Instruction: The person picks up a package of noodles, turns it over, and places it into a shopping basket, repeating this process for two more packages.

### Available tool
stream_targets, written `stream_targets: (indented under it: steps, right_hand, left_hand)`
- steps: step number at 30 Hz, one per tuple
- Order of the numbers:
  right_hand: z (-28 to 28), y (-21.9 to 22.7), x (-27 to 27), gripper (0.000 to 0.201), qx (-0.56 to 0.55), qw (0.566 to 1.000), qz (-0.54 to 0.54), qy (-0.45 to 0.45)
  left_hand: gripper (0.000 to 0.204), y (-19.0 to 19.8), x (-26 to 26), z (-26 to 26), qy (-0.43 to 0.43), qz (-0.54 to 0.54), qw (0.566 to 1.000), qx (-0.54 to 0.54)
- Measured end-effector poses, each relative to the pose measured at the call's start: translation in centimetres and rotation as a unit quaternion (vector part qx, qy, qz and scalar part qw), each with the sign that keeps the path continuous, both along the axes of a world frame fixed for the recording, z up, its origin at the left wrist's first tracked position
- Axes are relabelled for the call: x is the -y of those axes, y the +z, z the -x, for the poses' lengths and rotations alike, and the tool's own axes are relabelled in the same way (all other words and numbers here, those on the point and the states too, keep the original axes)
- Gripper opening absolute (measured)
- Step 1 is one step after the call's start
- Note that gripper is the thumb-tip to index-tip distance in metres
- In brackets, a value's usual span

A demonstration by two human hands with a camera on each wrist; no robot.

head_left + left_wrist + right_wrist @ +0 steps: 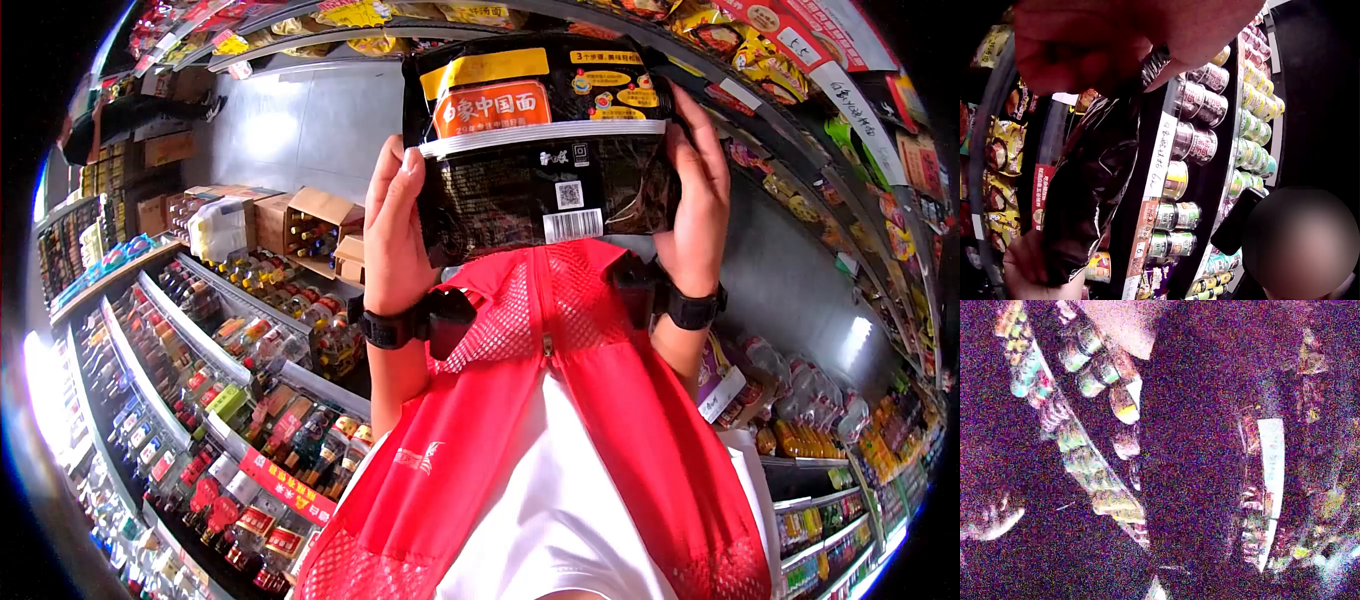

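A large black noodle package, with a yellow strip, an orange label and a barcode, is held up in front of the chest in the head view. My left hand grips its left side, thumb on the near face. The right side is gripped by my right hand, its fingers partly behind the pack. In the left wrist view the shiny black package hangs below my left hand. The right wrist view is very grainy; part of a hand shows at its top.
Shelves of bottles stand at the left, with open cardboard boxes on the floor near them. Shelves of bagged noodles curve along the top and right. Canned or cup goods line shelves in the left wrist view. Large bottles stand at the lower right.
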State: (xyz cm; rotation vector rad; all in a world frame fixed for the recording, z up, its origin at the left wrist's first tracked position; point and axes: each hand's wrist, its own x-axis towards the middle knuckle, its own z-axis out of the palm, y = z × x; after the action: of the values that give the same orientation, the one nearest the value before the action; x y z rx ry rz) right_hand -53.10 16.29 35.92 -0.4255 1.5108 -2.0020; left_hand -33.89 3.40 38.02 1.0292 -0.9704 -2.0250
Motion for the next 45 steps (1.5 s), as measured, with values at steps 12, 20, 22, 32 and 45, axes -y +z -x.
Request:
stream_targets:
  steps: [12,20,22,32,45]
  right_hand:
    - [0.1,-1.0,0.0,0.036,0.01,1.0,0.004,0.015]
    - [0.0,-0.5,0.6,0.035,0.072,0.996,0.05,0.022]
    - [-0.1,0.0,0.9,0.035,0.036,0.998,0.039,0.016]
    - [-0.1,0.4,1.6,0.035,0.086,0.993,0.072,0.021]
    - [-0.3,0.7,2.0,0.036,-0.051,0.996,0.071,0.035]
  left_hand:
    - [0.036,-0.1,0.0,0.2,-0.004,-0.016,1.0,0.007]
    - [0.031,0.8,-0.1,0.6,-0.004,0.053,0.998,0.016]
    - [0.029,0.8,-0.5,0.9,0.009,0.097,0.995,0.019]
    - [0.044,-0.8,0.0,-0.2,0.017,0.075,0.996,-0.036]
    - [0.071,-2.4,1.4,-2.0,-0.095,0.529,0.822,0.19]
